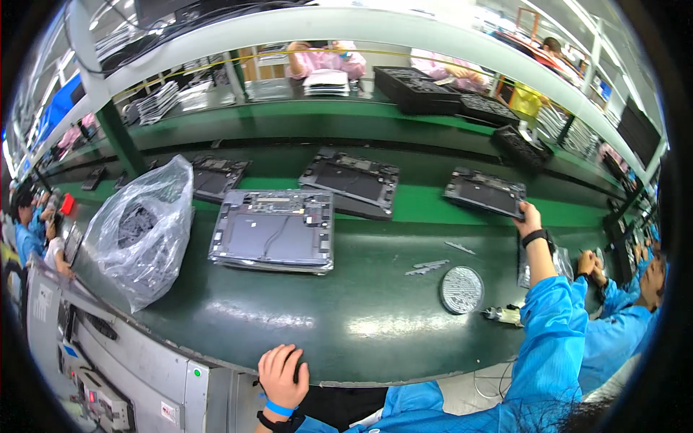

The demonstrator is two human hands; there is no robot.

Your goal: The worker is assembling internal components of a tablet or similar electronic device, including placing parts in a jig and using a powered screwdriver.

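My right hand (530, 219) reaches out at the right, its fingers closed on the near right corner of an opened laptop base (485, 192) with a dark battery and circuit board showing. That base is on the green conveyor belt (422, 205). At the bench's front edge rests my left hand (283, 377), fingers apart and slightly bent, holding nothing. Left of centre on the bench stands a stack of opened laptop bases (273, 229). A round dish of small screws (462, 290) lies near my right forearm, beside a power screwdriver (503, 315).
A clear plastic bag (144, 231) with dark parts stands at the left. More laptop bases (354, 180) sit on the belt, and thin grey strips (427, 267) lie on the bench (375, 289). A co-worker (624, 325) is close on my right. Black trays (415, 90) stand on the far shelf.
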